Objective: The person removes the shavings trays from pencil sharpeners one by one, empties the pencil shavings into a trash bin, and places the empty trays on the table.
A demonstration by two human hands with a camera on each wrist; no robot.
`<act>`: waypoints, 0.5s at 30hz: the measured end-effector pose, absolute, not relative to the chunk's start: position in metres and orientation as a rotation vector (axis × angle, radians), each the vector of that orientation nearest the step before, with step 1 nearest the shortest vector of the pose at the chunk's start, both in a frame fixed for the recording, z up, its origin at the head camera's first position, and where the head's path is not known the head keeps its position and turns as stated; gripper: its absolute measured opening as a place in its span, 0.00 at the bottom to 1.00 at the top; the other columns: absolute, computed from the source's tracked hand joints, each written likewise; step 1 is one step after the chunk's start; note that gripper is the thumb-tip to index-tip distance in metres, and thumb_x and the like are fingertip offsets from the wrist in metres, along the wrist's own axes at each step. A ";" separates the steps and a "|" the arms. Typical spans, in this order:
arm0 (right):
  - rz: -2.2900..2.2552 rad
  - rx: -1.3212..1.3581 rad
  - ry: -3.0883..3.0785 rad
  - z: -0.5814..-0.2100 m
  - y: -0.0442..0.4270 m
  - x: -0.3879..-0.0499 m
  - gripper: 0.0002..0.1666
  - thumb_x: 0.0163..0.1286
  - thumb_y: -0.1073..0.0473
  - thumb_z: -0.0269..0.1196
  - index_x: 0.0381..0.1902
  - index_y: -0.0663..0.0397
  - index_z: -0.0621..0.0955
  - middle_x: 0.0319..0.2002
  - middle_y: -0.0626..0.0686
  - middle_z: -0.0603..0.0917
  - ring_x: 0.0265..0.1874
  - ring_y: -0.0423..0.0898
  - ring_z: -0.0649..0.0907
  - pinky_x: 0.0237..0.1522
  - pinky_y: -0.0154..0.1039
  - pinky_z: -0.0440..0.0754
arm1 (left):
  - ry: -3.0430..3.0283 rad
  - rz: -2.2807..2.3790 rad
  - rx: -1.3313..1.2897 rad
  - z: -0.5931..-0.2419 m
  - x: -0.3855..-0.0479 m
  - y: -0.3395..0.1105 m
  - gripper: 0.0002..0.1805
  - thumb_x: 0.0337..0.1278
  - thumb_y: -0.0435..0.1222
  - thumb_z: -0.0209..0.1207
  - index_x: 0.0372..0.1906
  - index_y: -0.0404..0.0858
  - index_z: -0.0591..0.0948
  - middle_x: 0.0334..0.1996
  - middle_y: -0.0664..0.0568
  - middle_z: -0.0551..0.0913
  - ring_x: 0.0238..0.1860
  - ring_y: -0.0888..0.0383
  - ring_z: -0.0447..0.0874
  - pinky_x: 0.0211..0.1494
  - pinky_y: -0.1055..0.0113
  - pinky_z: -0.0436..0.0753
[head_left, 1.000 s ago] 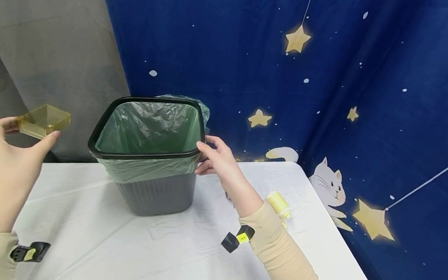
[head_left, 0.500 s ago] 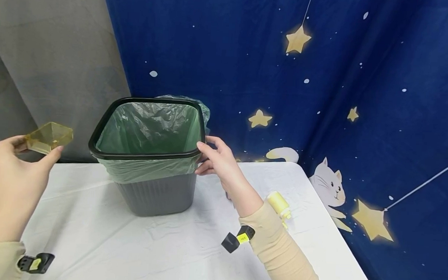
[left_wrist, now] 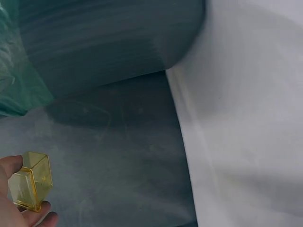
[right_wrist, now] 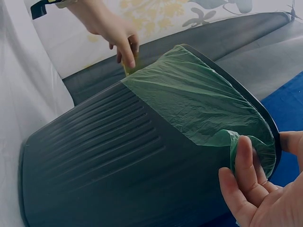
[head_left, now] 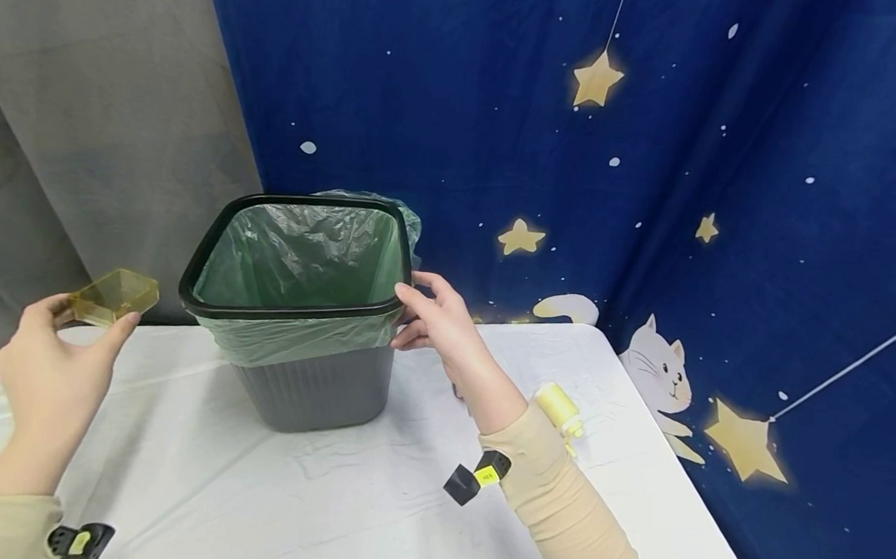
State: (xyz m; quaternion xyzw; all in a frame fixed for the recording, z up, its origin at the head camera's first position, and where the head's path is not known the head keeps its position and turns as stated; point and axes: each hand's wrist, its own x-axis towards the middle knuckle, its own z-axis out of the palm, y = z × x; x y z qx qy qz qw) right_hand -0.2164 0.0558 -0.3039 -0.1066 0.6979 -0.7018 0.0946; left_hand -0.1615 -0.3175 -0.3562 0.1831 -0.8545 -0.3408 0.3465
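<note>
My left hand (head_left: 61,371) pinches a small see-through yellow plastic box (head_left: 119,297) between thumb and fingers, held in the air left of the trash can. In the left wrist view the box (left_wrist: 33,181) shows at the lower left. A grey trash can (head_left: 316,386) with a black rim ring stands on the table, lined with a green plastic bag (head_left: 303,340) folded over its rim. At the can's right side my right hand (head_left: 442,325) grips the rim, thumb on top and fingers below against the bag. The right wrist view shows those fingers (right_wrist: 244,165) by the bunched bag edge.
A yellow bottle (head_left: 558,408) lies on the white-covered table (head_left: 295,506), right of the can, near my right forearm. Something small behind that forearm is mostly hidden. A blue star-patterned curtain (head_left: 463,105) and a grey cloth (head_left: 111,90) hang behind.
My left hand has moved down and slightly right with the yellow box, closer to the trash can. My right hand stays on the rim, and the can has not moved.
</note>
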 end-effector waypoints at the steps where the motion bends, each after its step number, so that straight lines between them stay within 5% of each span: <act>1: -2.081 -0.314 2.070 -0.304 0.056 -0.216 0.31 0.72 0.49 0.58 0.68 0.50 0.64 0.31 0.59 0.83 0.17 0.47 0.82 0.35 0.46 0.84 | -2.219 -0.891 0.470 -0.358 -0.161 -0.317 0.35 0.56 0.42 0.63 0.65 0.28 0.67 0.56 0.26 0.73 0.58 0.28 0.63 0.66 0.42 0.47; 15: -2.073 -0.310 2.071 -0.304 0.056 -0.217 0.32 0.71 0.49 0.58 0.69 0.50 0.64 0.31 0.59 0.83 0.17 0.47 0.82 0.35 0.45 0.84 | -2.263 -0.881 0.458 -0.384 -0.165 -0.327 0.36 0.57 0.41 0.62 0.67 0.30 0.66 0.55 0.27 0.73 0.57 0.30 0.67 0.64 0.40 0.51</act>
